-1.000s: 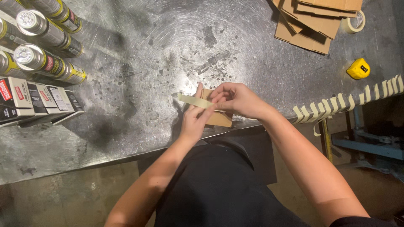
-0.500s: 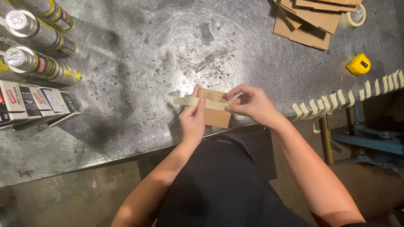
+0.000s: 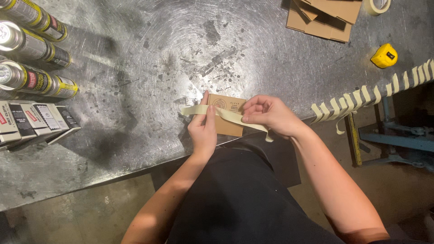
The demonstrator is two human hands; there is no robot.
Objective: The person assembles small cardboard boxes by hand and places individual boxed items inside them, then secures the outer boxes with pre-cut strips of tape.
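Your left hand [image 3: 203,129] pins the strip of tape [image 3: 226,115] against the small cardboard box [image 3: 229,120] at the near edge of the worktop [image 3: 149,68], fingers closed over it. Your right hand [image 3: 269,116] pinches the strip's other end, drawn across the box. Keep the strip taut and level, press from the middle outward, and hold the box flat so it can't slide. Your hands hide the box's side edges, so I can't tell how much tape has stuck.
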